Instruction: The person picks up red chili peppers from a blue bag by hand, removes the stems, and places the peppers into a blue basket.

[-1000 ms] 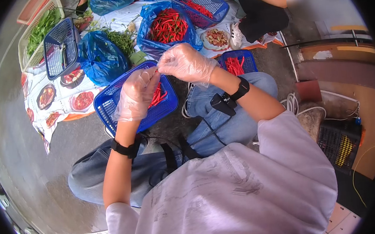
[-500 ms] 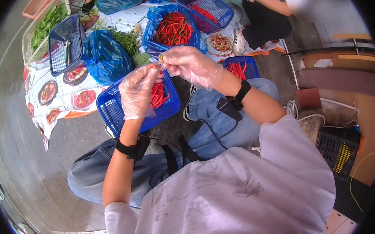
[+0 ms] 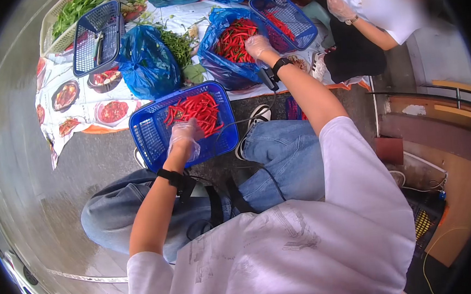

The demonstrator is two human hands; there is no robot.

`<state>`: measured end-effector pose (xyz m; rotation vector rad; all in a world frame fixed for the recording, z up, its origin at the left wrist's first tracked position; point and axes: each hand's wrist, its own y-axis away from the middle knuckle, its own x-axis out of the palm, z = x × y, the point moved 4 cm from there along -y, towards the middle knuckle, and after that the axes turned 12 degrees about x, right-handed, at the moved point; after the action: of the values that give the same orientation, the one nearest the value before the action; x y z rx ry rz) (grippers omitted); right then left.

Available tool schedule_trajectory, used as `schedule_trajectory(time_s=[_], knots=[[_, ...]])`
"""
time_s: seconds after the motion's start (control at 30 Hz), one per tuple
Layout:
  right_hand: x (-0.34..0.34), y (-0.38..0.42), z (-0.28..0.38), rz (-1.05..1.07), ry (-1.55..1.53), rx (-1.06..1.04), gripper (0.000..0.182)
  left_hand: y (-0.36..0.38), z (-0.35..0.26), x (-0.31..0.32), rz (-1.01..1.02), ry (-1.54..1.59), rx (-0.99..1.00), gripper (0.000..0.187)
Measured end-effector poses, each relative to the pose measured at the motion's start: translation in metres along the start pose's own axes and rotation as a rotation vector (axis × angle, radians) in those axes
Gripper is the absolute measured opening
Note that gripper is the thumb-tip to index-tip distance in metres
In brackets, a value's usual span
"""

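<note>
My left hand [image 3: 184, 138], in a clear plastic glove, is over the blue basket [image 3: 138, 133] in front of my legs. Its fingers point down at the loose red chili peppers [image 3: 202, 106] there; they are blurred, and whether they hold one does not show. My right hand [image 3: 260, 47], gloved too, reaches to the right side of an open blue plastic bag [image 3: 225, 74] full of red chili peppers [image 3: 235, 36]. Its fingertips are bent in against the peppers and partly hidden, so a grip cannot be made out.
A tied blue bag [image 3: 151, 71], green stalks [image 3: 178, 44], a blue basket with a tool [image 3: 76, 60] and a cream basket of leaves [image 3: 48, 42] lie on the printed sheet [image 3: 83, 111]. Opposite, another person's gloved hands [image 3: 340, 7] hold a red chili pepper.
My hands were together above the basket, fingers pinched around something small. They have parted: the left went down to the peppers in the basket, the right forward to the bag.
</note>
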<state>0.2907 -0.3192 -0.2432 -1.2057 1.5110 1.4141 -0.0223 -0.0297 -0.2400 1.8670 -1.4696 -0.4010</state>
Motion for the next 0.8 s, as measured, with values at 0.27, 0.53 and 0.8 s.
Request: schedule_trajectory(time_s=[0.27, 0.53, 0.8], knots=[[0.026, 0.015, 0.015, 0.321, -0.191, 0.267, 0.03, 0.006, -0.019, 0.02, -0.009, -0.186, 0.097, 0.027], [-0.012, 0.023, 0.01, 0.046, -0.089, 0.024, 0.02, 0.015, -0.044, 0.043, 0.072, -0.216, 0.17, 0.02], [-0.182, 0.137, 0.023, -0.041, -0.862, -0.155, 0.021, 0.085, -0.165, 0.072, -0.065, -0.719, 1.228, 0.032]])
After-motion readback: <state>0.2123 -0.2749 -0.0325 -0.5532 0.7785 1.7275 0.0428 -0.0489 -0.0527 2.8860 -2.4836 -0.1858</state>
